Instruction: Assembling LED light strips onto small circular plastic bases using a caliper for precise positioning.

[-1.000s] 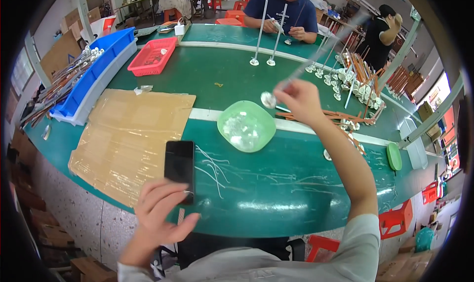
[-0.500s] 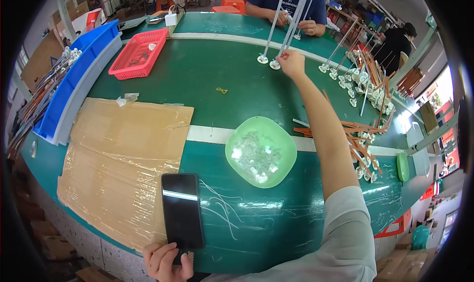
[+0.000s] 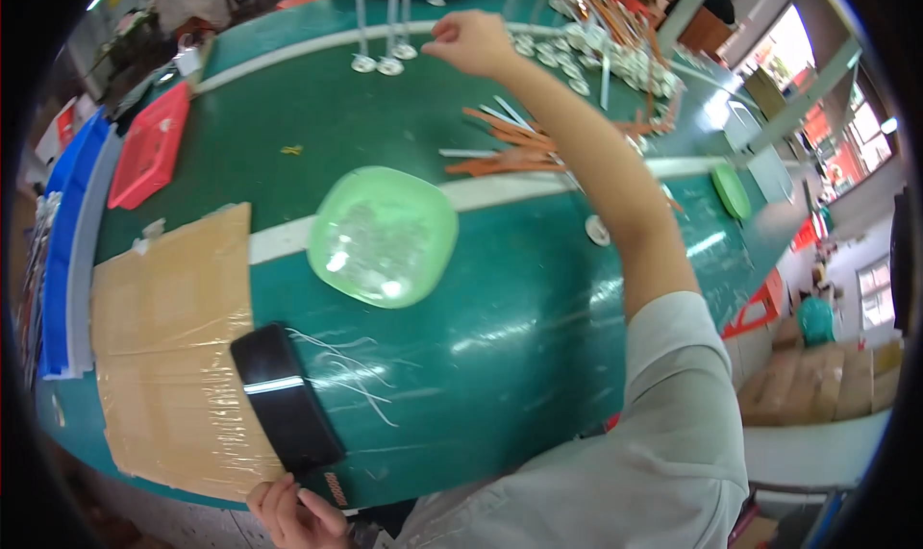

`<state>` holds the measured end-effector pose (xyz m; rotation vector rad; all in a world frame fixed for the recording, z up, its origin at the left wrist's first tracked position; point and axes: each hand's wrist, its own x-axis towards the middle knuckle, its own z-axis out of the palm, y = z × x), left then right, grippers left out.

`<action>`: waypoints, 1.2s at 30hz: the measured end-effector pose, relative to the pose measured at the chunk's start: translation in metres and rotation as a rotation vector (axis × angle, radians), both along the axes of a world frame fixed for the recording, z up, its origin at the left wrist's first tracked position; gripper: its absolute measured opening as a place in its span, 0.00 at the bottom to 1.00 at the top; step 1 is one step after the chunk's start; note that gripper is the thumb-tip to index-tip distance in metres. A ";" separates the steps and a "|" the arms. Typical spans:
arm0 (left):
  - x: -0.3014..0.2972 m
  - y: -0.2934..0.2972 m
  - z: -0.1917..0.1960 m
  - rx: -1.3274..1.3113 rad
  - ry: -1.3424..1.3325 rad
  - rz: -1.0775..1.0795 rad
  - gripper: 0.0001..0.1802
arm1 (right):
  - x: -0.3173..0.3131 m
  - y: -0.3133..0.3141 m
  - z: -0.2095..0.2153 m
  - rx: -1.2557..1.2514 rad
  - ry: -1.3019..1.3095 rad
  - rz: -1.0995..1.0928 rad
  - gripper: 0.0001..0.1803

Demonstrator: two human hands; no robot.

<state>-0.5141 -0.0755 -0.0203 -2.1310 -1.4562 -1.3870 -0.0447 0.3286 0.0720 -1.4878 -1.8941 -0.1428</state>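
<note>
Upright rods (image 3: 389, 20) tops cut off, right hand (image 3: 471, 41) pinched beside them, grasp unclear, left hand (image 3: 293, 515) gripping table edge (image 3: 385, 486).

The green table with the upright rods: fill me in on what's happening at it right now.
A person leans over the green table, right hand stretched to the far side beside three upright rods on round bases; the grip itself is unclear. The left hand is at the near edge, by the end of a black phone. Between them sit a green dish of small clear parts, taped cardboard and loose orange strips.
</note>
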 end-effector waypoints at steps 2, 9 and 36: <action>-0.002 -0.001 -0.002 0.026 0.024 -0.035 0.03 | 0.048 -0.084 0.032 0.085 -0.230 0.115 0.14; 0.001 -0.001 -0.001 0.084 0.046 -0.062 0.03 | 0.117 -0.279 0.034 -0.384 -0.170 -0.147 0.08; 0.136 0.041 0.053 -0.461 0.060 -0.897 0.18 | -0.032 -0.407 -0.001 -0.967 0.934 0.291 0.07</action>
